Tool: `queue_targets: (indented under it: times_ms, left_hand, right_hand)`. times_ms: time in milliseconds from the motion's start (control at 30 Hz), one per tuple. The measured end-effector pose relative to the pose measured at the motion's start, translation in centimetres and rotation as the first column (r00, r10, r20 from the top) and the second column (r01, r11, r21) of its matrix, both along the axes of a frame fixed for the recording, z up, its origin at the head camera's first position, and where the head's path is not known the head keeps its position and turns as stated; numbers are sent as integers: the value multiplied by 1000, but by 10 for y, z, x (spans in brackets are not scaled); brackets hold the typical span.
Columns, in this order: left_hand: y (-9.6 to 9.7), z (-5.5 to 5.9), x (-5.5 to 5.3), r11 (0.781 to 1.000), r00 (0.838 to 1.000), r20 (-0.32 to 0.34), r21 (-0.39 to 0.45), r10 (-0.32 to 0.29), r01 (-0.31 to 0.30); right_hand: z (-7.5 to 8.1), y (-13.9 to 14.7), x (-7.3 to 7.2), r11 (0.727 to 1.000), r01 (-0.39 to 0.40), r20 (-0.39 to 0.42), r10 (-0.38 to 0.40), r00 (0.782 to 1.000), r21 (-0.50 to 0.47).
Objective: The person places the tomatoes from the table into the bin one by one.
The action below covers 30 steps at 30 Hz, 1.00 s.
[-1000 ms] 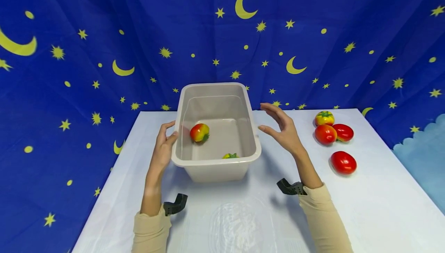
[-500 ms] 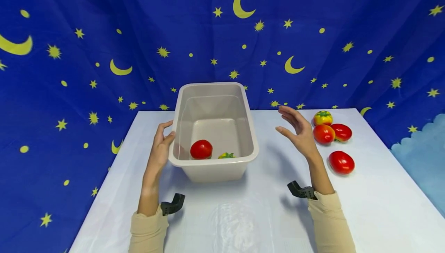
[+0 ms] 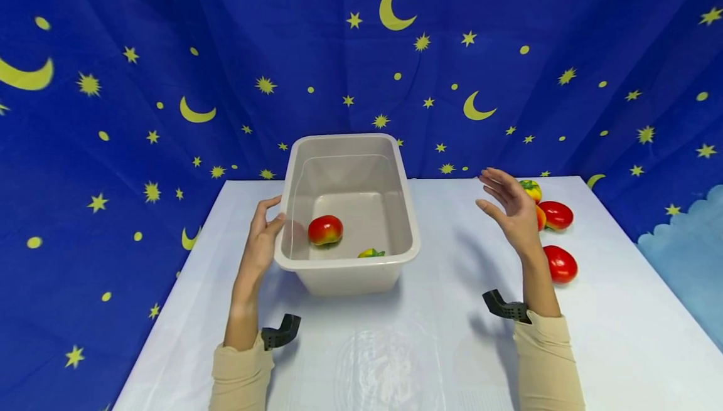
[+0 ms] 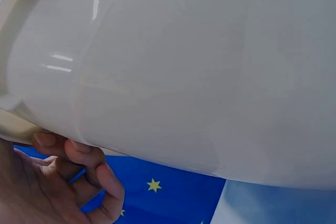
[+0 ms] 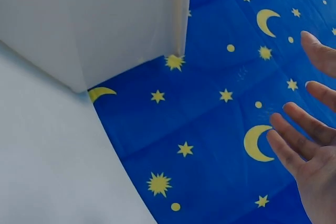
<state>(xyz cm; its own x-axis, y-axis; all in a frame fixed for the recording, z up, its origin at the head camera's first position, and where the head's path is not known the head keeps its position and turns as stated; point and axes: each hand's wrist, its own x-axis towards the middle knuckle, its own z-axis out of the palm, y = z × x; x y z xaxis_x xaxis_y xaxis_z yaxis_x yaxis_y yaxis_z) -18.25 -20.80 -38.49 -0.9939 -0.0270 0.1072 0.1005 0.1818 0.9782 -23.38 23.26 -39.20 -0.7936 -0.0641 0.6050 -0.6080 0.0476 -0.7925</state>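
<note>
A light grey plastic tub [image 3: 347,279] stands on the table in the head view, its opening facing me. My left hand [image 3: 261,238] grips its left rim, thumb at the edge; in the left wrist view curled fingers [image 4: 84,153] lie against the underside of the rim. Inside the tub lies a red-and-yellow tomato-like fruit [image 3: 325,229]. Another fruit [image 3: 371,253] shows only its yellow top and green leaves above the near rim. My right hand [image 3: 515,216] is in the air right of the tub, fingers spread and loosely bent, holding nothing. It overlaps the fruits at the right.
At the table's right lie a yellow-red fruit with green leaves [image 3: 531,190], a red fruit [image 3: 558,216], an orange-red one [image 3: 541,217] partly behind my hand, and a red one [image 3: 562,265] nearer me. A blue star-patterned curtain [image 3: 316,34] hangs behind the white table [image 3: 395,348].
My right hand has moved right, away from the tub to the loose fruits. The fruit inside the tub has rolled toward the near side, then slightly back. My left hand stays on the rim.
</note>
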Motion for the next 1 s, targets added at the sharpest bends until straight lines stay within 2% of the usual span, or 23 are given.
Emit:
queue_targets:
  times_ms: [167,400,700,800,867,1000]
  left_hand:
    - [0,1,0,1000,1000,-1,-7,6,-6]
    - [1,0,2,1000,1000,3,8,9,-9]
    - [1,1,2,1000,1000,4,-15,6,-6]
    - [1,0,2,1000,1000,2,-10,6,-6]
    - [1,0,2,1000,1000,-2,-3,4,-4]
    - [0,1,2,1000,1000,-11,10,-2,2]
  right_hand:
    - [-1,4,-1,999,37,6,-37,999,22]
    - [2,17,4,984,125,43,-131,990,127]
    - [7,49,18,949,262,39,-273,961,174]
    - [6,61,22,941,284,64,-299,952,184]
    - [6,68,25,928,300,91,-326,941,220]
    - [4,81,30,878,327,147,-396,906,349]
